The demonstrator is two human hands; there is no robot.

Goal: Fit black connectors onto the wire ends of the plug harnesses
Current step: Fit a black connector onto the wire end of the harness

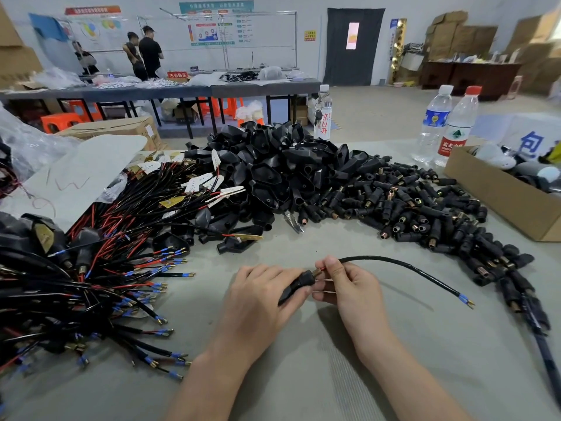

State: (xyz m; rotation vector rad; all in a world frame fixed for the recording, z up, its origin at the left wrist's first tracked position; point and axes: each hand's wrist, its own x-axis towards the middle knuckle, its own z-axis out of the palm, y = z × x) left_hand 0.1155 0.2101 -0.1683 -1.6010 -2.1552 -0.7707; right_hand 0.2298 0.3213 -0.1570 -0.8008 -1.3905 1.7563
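Observation:
My left hand (258, 296) grips a black connector (299, 285) with a brass mouth facing right. My right hand (343, 284) pinches the end of a black wire harness (403, 264) right at that mouth, red and white strands showing at my fingertips. The cable arcs away to the right and ends in a blue-sleeved fork terminal (466, 301) lying on the table. A pile of small black connectors (425, 208) spreads behind and right of my hands. A heap of harnesses (100, 268) with red and black wires lies at the left.
A mound of black plug shells (273, 165) sits at centre back. Water bottles (446, 123) and an open cardboard box (501, 192) stand at the right. A plastic bag (30, 147) and white sheet lie at the left. People stand at a far bench.

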